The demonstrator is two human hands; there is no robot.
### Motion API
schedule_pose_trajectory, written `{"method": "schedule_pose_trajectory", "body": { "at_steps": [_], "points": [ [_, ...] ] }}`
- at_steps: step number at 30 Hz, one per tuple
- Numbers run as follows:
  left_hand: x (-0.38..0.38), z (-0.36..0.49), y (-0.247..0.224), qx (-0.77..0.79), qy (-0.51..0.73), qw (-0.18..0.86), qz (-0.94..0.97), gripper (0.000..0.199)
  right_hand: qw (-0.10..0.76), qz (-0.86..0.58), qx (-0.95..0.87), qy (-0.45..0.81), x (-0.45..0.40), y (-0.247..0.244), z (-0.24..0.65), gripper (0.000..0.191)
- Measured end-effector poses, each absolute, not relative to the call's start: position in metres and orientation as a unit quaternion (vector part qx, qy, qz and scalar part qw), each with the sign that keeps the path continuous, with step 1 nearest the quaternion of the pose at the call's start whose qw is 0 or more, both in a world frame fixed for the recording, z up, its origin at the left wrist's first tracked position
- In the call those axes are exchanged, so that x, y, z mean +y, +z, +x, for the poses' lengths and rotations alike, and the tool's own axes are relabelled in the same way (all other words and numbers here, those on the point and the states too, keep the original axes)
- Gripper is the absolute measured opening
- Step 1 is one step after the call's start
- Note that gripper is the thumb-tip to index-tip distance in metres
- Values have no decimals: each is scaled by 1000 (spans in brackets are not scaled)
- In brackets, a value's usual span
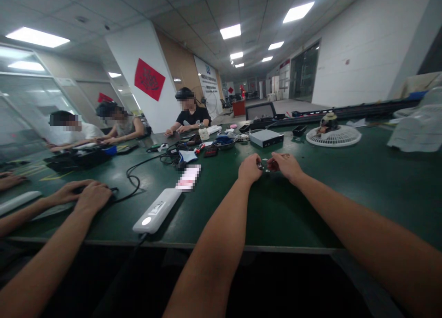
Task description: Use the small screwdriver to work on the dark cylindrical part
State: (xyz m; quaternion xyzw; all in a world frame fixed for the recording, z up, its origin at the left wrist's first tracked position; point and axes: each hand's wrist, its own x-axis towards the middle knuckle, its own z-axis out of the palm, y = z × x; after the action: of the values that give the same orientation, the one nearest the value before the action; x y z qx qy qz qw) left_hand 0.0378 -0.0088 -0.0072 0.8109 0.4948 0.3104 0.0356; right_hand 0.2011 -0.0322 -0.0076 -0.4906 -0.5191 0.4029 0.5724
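My left hand (249,168) and my right hand (285,166) meet above the dark green table top (311,203), fingertips close together. Between them is a tiny metal part (261,166), pinched by the fingers of both hands. It is too small and too partly hidden to identify. Nothing else touches either hand. The nearest other item is a flat grey box (265,138), further up the table.
A co-worker's hands (93,196) rest at the left beside a white power strip (157,210). Cables, tools and a bowl (224,144) crowd the middle. A white fan guard (333,136) and white sheeting (417,133) lie at the right. Other people sit along the far side.
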Motion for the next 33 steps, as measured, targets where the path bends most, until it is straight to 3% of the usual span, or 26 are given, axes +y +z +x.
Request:
{"method": "schedule_pose_trajectory", "body": {
  "at_steps": [8, 13, 17, 28, 33],
  "points": [
    [-3, 33, -8, 553, 339, 27, 761, 20, 600, -492, -531, 341, -34, -4, 208, 39],
    [-2, 34, -9, 571, 337, 30, 748, 30, 429, -569, -680, 169, -32, -11, 210, 12],
    [-2, 36, -10, 591, 333, 57, 732, 43, 350, -579, -725, 128, -35, -12, 208, 20],
    [5, 34, -15, 539, 265, 61, 797, 25, 479, -562, -661, 134, -33, -10, 211, 26],
    [1, 35, -14, 504, 249, 51, 825, 16, 526, -497, -662, 193, -27, -16, 212, 31]
  ]
}}
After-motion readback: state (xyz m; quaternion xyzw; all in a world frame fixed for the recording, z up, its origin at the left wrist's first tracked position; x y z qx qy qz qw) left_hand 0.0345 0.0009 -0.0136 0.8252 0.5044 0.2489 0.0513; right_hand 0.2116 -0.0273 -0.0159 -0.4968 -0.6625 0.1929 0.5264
